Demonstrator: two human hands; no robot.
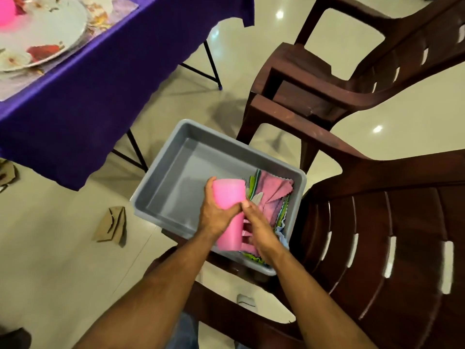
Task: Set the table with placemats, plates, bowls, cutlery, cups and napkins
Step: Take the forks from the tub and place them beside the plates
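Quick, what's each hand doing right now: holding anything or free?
Left hand: grips the pink cup around its side, above the grey tub.
Right hand: thumb on the cup; whether its fingers hold anything cannot be told.

We see only part of the plate [50, 31], cut by the frame's left edge and blurred. The right hand [261, 230] hides whatever it touches in the tray [176, 157].
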